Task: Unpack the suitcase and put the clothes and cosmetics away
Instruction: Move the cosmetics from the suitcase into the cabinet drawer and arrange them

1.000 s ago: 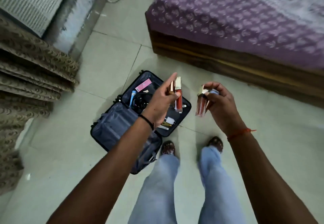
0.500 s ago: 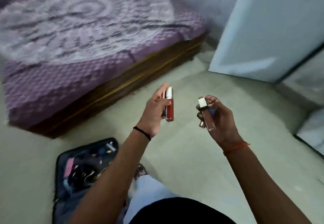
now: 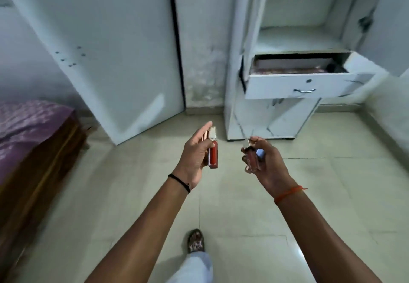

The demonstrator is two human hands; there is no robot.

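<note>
Both my hands are out in front of me, each closed around cosmetics. My left hand point(image 3: 195, 155) grips a red gloss tube point(image 3: 213, 152) upright, with its pale cap on top and my forefinger stretched straight up along it; a second, gold-capped tube point(image 3: 206, 135) sits behind the red one in the same grip, mostly hidden by my fingers. A black band point(image 3: 180, 182) circles that wrist. My right hand point(image 3: 269, 165) is curled around a pinkish tube point(image 3: 252, 161) that tilts a little, its square pale cap pointing up and to the left; something bluish shows between my fingers beside it, too blurred for me to tell what it is. An orange thread point(image 3: 287, 194) is tied on that wrist. The two hands are apart, with bare floor point(image 3: 232, 205) showing between them.

Below my arms, one foot point(image 3: 195, 240) in a patterned shoe is planted on the pale tiles, with a light trouser leg behind it.

At the left edge is the bed point(image 3: 33, 141), a purple cover over a dark wooden frame. Ahead stands a white cupboard point(image 3: 250, 116), scuffed and marked. Its drawer point(image 3: 307, 85) is pulled out, metal handle at the front, and its inside looks dark with a reddish lining. Above the drawer is a shelf point(image 3: 296, 41). A white door point(image 3: 110, 50) stands at an angle to the left of the cupboard, a strip of stained wall between them.
</note>
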